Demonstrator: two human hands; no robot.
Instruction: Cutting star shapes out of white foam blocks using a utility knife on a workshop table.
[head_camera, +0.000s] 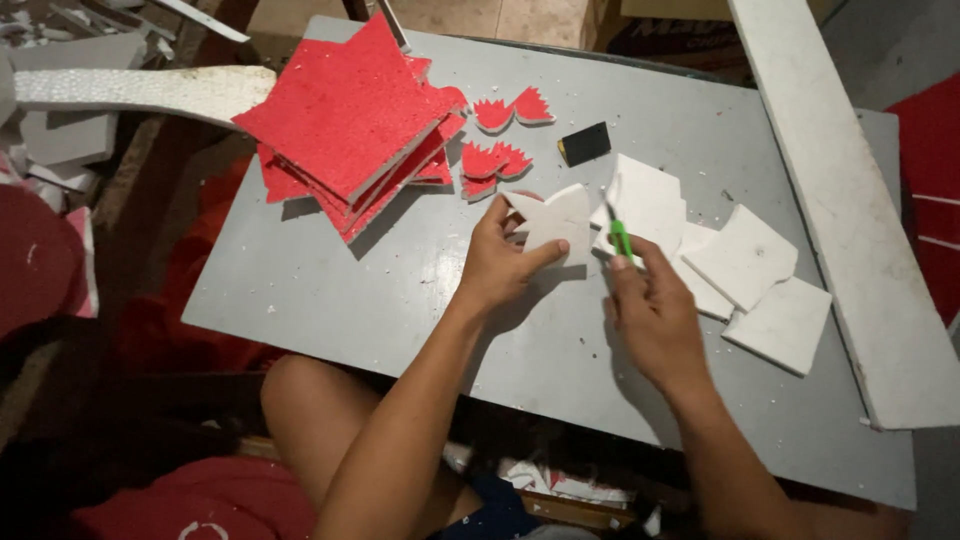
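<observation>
White foam piece (553, 222) inside left grip (498, 262)

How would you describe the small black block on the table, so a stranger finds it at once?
Start at the grey table. Beyond the hands, between the small red cut shapes and the white foam pieces, lies the black block. It is the only black thing there.

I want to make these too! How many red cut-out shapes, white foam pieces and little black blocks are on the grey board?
Small red cut-out shapes: 5
Stack of red squares: 1
White foam pieces, counting the one in the left hand: about 5
Black block: 1
Green-handled knife, in the right hand: 1
Total: about 13
</observation>
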